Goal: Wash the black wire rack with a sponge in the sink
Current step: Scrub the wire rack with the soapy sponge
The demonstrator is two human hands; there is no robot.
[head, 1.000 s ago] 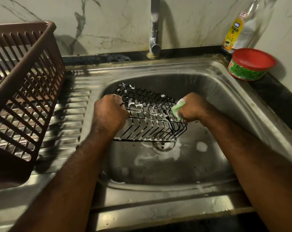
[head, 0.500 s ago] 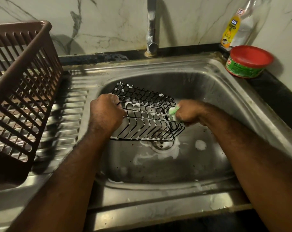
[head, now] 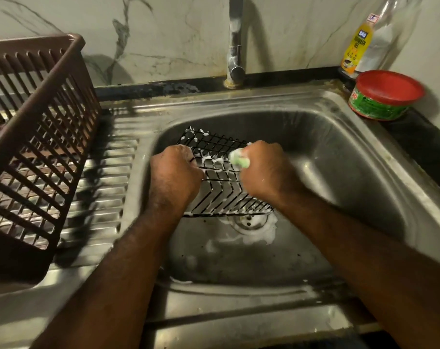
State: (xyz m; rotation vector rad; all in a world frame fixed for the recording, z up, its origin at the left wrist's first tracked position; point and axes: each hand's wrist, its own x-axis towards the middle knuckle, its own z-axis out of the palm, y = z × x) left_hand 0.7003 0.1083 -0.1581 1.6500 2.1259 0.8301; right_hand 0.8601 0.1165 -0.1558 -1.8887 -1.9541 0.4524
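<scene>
The black wire rack (head: 221, 195), streaked with white foam, stands tilted inside the steel sink (head: 339, 157), above the drain. My left hand (head: 174, 176) grips the rack's left edge and holds it up. My right hand (head: 261, 170) is closed around a green sponge (head: 239, 158) and presses it on the rack's upper middle wires. The rack's right part is hidden behind my right hand.
A brown plastic dish basket (head: 37, 137) sits on the ribbed drainboard at the left. The tap (head: 235, 41) rises behind the sink. A yellow dishwash bottle (head: 356, 46), a clear bottle and a red-lidded green tub (head: 385, 96) stand at the back right. Foam lies around the drain (head: 249, 221).
My right hand has slid the sponge leftward across the rack, from its right end toward the middle. My left hand keeps its grip on the left edge.
</scene>
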